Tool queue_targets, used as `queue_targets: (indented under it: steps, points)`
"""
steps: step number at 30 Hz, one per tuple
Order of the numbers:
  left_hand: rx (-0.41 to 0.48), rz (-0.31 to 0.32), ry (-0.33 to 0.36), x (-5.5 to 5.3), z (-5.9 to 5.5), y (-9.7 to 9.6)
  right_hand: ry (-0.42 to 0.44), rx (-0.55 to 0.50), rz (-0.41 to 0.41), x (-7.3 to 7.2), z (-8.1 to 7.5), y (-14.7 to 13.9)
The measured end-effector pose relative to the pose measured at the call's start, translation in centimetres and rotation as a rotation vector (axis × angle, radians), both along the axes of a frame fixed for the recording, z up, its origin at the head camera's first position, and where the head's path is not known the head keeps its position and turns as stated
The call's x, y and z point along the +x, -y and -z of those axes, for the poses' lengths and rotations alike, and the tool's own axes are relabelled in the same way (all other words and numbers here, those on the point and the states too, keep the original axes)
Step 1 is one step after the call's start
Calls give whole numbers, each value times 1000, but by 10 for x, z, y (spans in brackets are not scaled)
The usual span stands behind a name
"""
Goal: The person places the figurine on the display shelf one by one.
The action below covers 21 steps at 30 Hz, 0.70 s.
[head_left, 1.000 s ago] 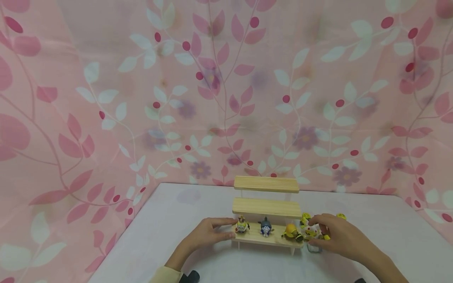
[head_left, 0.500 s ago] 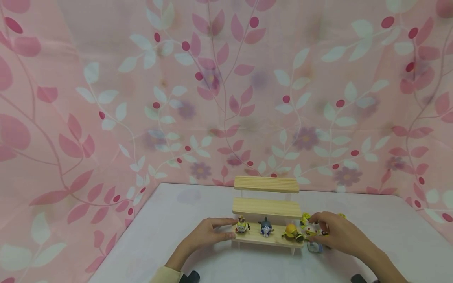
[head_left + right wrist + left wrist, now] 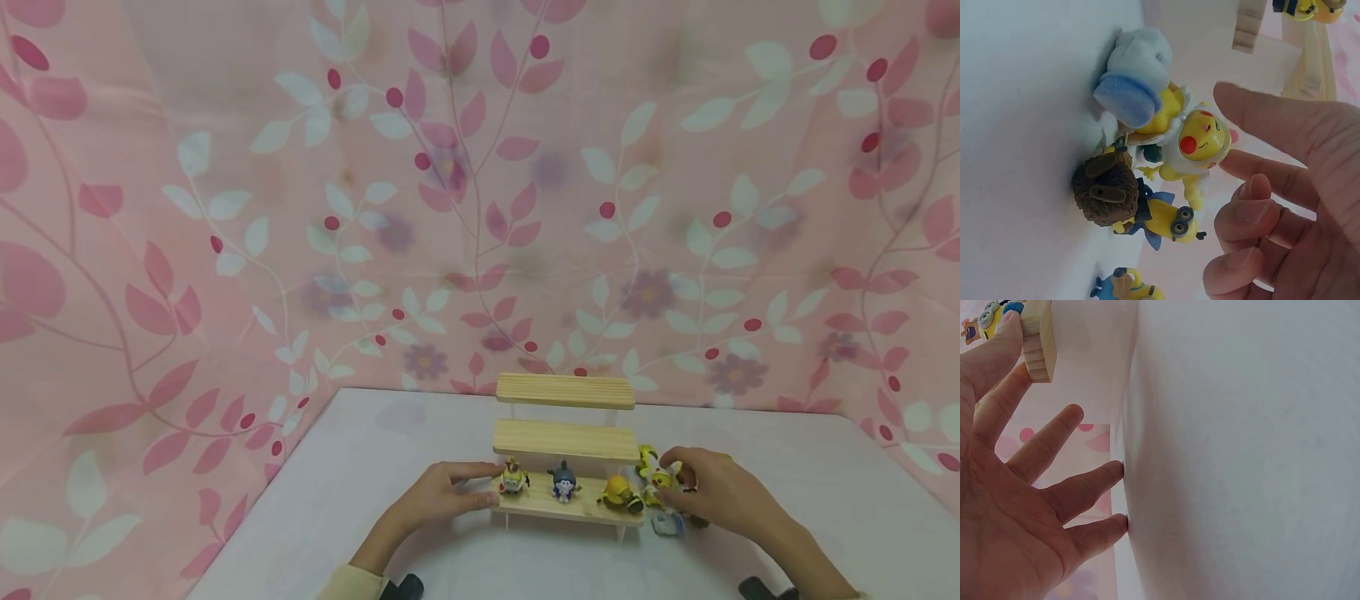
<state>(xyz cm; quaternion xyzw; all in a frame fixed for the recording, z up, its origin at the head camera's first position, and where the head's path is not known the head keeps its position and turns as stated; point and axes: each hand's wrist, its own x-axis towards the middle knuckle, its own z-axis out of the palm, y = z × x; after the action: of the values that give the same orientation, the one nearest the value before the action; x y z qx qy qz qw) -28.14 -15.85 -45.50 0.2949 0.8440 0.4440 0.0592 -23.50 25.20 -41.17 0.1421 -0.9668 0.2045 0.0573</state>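
A small tiered wooden display shelf (image 3: 562,439) stands on the white-covered table. My left hand (image 3: 442,497) holds the left end of its lowest board between thumb and index finger; the other fingers (image 3: 1047,444) spread straight beside it. That board carries a yellow figurine with goggles (image 3: 513,477), a grey-hooded figurine (image 3: 563,482) and an orange-topped figurine lying over (image 3: 621,493). To the right of the shelf, my right hand (image 3: 723,492) pinches a yellow Pikachu figurine in a white hood (image 3: 1204,137) at its head, between thumb and index finger, remaining fingers curled.
Close around the Pikachu lie a grey-and-blue piece (image 3: 1135,69), a brown furry figurine (image 3: 1107,187) and a yellow goggled figurine with dark wings (image 3: 1169,219). Another yellow-and-blue figurine (image 3: 1129,284) is farther off. A pink leaf-patterned cloth (image 3: 480,208) hangs behind the table.
My right hand has shifted slightly and its thumb has come up. The Pikachu has risen a little and its face shows more, uncovering the grey-and-blue piece. My left hand stays put.
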Motion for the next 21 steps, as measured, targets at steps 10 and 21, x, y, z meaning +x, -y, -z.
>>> queue_targets:
  steps: [10, 21]
  points:
    - [9, -2, 7, 2, -2, -1, -1, -7, 27, -9, 6, -3]
    - [5, -24, 14, 1, 0, -2, 56, 17, 73, -14, 12, -3]
